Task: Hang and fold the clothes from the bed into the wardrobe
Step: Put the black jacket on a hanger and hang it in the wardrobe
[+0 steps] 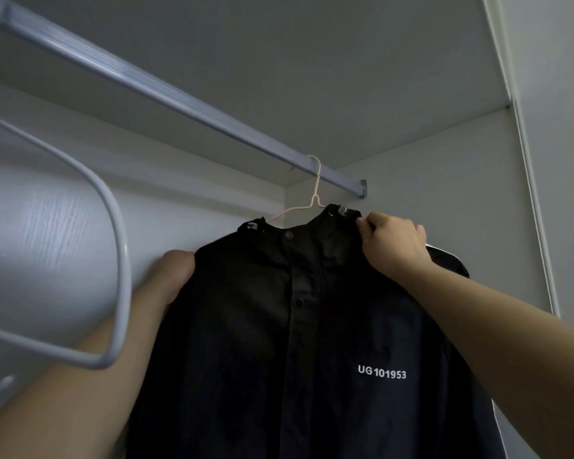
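1. Grey hanger (124, 260), far left: empty, thick-wired, close to the camera. Its hook and left end are cut off by the frame edge.
2. Rail (166, 92): pale metal bar under the top of the wardrobe (63, 210), running from upper left to a bracket at the right side panel.
3. Left hand (176, 273): at the jacket's left shoulder, knuckles towards the back wall. The fingers pass behind the cloth, so I cannot tell whether it grips or only steadies.
4. Black jacket (279, 326): inside the wardrobe, hanging front-on below the rail's right end, buttoned, with white lettering on the chest.
   - Handling, as judged: soft, fairly light, and smooth enough to slide on thin wire.
   - Best held at the collar and shoulder seams, where the hanger gives support, not by the loose front.
5. Pale hanger (314, 197): thin wire, hooked over the rail. Its arms disappear into the jacket's neck.
6. Right hand (395, 243): fingers curled, pinching the collar's right edge between thumb and fingertips.
7. Not determinable:
   - whether the hanger arms sit evenly in both shoulders;
   - the hem and sleeves, which are cut off below;
   - whether the dark, white-edged strip behind the right forearm is the jacket's own shoulder or another garment;
   - the bed and any remaining clothes, which are out of view.
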